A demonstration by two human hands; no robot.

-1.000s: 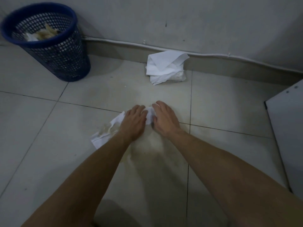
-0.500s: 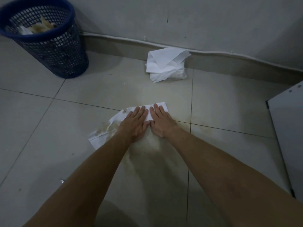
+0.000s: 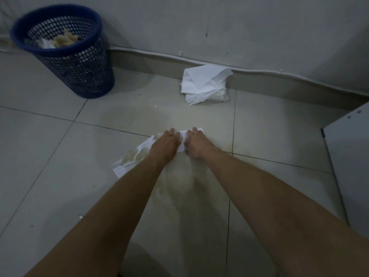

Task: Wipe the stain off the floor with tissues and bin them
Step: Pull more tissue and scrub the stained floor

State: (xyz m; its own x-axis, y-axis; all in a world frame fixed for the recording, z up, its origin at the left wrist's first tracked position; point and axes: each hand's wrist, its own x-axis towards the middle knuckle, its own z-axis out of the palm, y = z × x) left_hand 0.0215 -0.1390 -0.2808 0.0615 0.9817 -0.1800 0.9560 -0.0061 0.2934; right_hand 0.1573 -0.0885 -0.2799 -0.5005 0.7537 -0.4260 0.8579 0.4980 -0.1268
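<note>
A white tissue (image 3: 127, 162), soiled yellow-brown near its left end, lies flat on the grey floor tiles. My left hand (image 3: 165, 147) and my right hand (image 3: 196, 145) press down on its far end side by side, fingers curling onto the paper. A faint brownish stain (image 3: 179, 186) smears the tile between my forearms, and a paler one (image 3: 139, 116) lies beyond the hands. A pile of clean white tissues (image 3: 205, 83) rests against the skirting. A dark blue mesh bin (image 3: 65, 48) with used tissues inside stands at the far left by the wall.
A white cable (image 3: 259, 70) runs along the top of the skirting. A pale grey panel or cabinet corner (image 3: 351, 156) juts in at the right edge. Small specks of debris (image 3: 80, 216) dot the left tiles.
My fingers, spread flat on the tissue half a second ago, have drawn together and bunched its far end. The view has shifted slightly, so the bin sits lower in frame.
</note>
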